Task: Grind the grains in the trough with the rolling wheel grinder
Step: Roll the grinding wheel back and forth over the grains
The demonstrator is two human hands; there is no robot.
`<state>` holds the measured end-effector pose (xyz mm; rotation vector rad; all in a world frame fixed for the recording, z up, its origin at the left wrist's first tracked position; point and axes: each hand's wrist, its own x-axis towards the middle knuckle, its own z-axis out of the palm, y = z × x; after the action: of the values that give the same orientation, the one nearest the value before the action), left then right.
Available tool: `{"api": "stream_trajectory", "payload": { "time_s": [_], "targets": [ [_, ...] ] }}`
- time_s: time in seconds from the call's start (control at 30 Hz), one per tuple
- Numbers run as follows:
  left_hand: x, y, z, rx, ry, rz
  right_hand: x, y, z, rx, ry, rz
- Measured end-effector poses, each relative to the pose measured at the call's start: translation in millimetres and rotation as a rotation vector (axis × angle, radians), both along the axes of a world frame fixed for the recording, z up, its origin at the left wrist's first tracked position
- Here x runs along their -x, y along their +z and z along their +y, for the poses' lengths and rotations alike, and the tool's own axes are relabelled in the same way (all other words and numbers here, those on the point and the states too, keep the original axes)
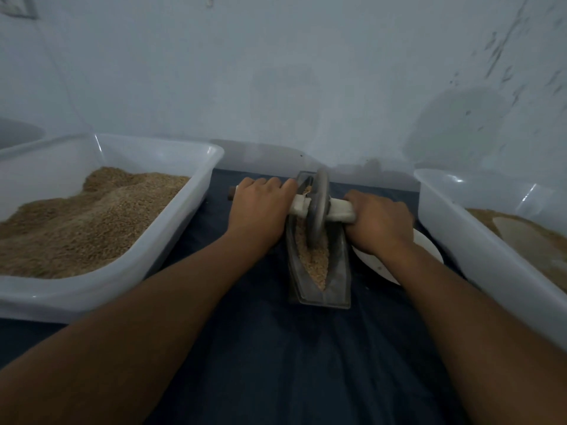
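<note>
Hands grip the axle either side of the wheel (pixel 319 210): left hand (pixel 260 207), right hand (pixel 379 223), both clenched on it. Even pressure likely keeps it upright in the trough (pixel 319 265) of grains (pixel 313 259).

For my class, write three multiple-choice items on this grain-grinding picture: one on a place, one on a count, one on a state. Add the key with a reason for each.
1. Where does the wheel stand?
A. in the trough
B. in the left tub
C. on the white plate

2. How many large white tubs hold grain?
A. one
B. two
C. four

3. What are the hands doing?
A. resting flat on the cloth
B. scooping grain
C. gripping the handle

Key: 1 A, its rim sits among the grains. 2 B, left tub and right tub. 3 C, left hand and right hand curl round the white handle.
</note>
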<state>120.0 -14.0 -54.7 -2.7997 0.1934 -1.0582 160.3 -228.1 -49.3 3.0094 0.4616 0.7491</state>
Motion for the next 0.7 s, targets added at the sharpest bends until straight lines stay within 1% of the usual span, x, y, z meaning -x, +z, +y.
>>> {"api": "stream_trajectory", "payload": {
  "time_s": [0.17, 0.3, 0.4, 0.7],
  "targets": [
    [-8, 2, 2, -0.018, 0.013, 0.013, -12, 8, 1, 0.011, -0.011, 0.099],
    [-16, 8, 2, -0.071, 0.045, 0.039, -20, 15, 0, -0.019, -0.011, 0.195],
    [-20, 10, 2, -0.091, 0.058, 0.052, -28, 20, 1, 0.000, -0.025, 0.239],
    [-35, 26, 5, -0.011, 0.026, 0.172, -45, 30, 5, 0.031, -0.037, 0.282]
  ]
}}
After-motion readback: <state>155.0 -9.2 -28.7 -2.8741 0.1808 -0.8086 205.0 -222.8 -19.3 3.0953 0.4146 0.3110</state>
